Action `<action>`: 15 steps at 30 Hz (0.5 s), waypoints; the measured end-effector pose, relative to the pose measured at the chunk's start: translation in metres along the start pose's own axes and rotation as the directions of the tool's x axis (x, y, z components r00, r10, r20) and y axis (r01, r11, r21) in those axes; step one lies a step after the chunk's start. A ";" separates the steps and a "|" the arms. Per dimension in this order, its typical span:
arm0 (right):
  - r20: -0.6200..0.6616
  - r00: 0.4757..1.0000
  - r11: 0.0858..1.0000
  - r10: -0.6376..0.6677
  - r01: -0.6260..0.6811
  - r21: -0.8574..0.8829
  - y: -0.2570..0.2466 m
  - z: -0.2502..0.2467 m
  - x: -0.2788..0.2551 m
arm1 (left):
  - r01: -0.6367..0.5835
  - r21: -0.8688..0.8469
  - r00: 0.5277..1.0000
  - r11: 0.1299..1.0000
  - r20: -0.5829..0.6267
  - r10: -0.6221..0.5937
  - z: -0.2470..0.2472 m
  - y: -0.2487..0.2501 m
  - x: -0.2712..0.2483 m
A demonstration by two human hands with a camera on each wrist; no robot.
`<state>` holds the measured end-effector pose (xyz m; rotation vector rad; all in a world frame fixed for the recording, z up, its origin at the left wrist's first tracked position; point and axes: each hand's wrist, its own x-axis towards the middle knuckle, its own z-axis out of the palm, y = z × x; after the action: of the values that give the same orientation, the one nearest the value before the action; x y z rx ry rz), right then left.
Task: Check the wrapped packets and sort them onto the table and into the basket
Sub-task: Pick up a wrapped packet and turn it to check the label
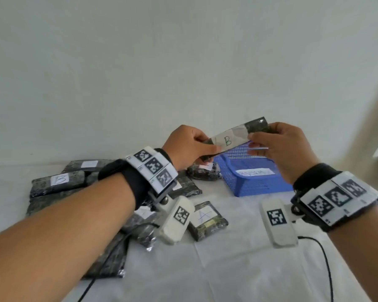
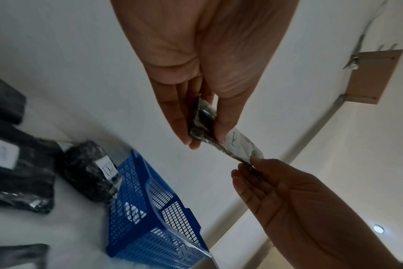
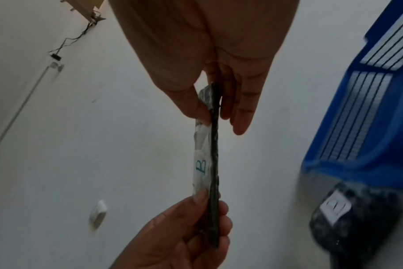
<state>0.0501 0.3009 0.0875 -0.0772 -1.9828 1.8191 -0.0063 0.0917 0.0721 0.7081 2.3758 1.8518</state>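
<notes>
Packets (image 1: 59,192) in dark wrap lie heaped on the near left of the tabletop (image 1: 238,269), several with white labels, one reading B. A single packet marked A (image 1: 206,220) sits apart from the heap, nearer the middle, which may be the start of a sorted group, though I can't be sure. Just beyond it stands the blue basket (image 1: 255,182), a paper label on its front wall that is too blurred to read; what I can see of its inside looks bare. A rounder dark packet (image 1: 203,171) rests against the basket's left side.

Above the basket, both hands hold up one thin, flat packet labelled B (image 1: 234,136). The left hand (image 1: 190,147) pinches its left end between thumb and fingers; the right hand (image 1: 277,147) pinches the other end the same way, so the label faces the person. This looks like the checking step. Judging by the heap, most of the sorting is still ahead.
</notes>
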 end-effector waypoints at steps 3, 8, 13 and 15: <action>-0.034 0.998 0.994 0.045 -0.041 0.097 0.004 -0.032 0.031 | 0.054 -0.006 0.997 0.999 0.055 -0.054 0.032 0.003 0.042; -0.187 0.969 0.987 0.161 -0.152 0.062 0.028 -0.070 0.102 | 0.031 0.175 0.998 0.984 0.051 -0.041 0.053 -0.012 0.107; -0.233 0.922 0.869 0.310 -0.374 -0.323 0.068 -0.071 0.188 | -0.056 0.757 0.975 0.651 0.184 -0.129 0.055 -0.038 0.158; -0.166 0.957 0.590 0.239 -0.279 -0.758 0.086 -0.066 0.205 | -0.082 0.825 0.944 0.560 0.245 -0.223 0.056 -0.044 0.175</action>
<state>-0.1324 0.4416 0.0656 -0.7069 -2.6877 0.9142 -0.1600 0.2014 0.0569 0.8334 2.8743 0.3689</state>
